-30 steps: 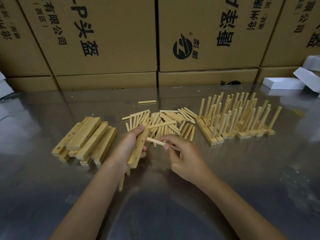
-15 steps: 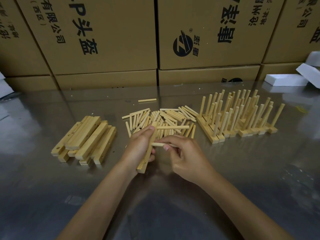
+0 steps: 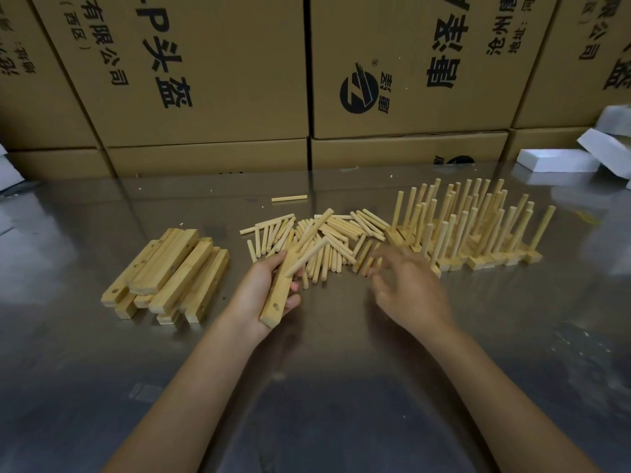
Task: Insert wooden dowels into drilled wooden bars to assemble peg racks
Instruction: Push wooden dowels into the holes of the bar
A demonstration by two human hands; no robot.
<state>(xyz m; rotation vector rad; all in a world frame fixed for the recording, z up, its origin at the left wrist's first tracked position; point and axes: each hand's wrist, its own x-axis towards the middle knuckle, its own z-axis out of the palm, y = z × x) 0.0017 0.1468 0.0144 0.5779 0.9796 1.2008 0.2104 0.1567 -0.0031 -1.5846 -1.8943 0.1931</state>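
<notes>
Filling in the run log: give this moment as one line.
left hand: grips bar, two dowels seated | right hand: empty, over loose dowels | near hole open

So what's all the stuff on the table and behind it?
Wooden bar with two dowels: one, pale wood, in the left hand.
Drilled bars: a stack, pale wood, table left.
Loose dowels: a pile, pale wood, table middle.
Stray dowel: one, pale, behind the pile.
Finished peg racks: a cluster, pale wood, table right.
Foam blocks: several, white, far right.
Cardboard boxes: stacked, brown, behind the table.
Table: one, shiny metal.
Left hand: grips the bar.
Right hand: blurred, holds nothing, near the pile.
</notes>
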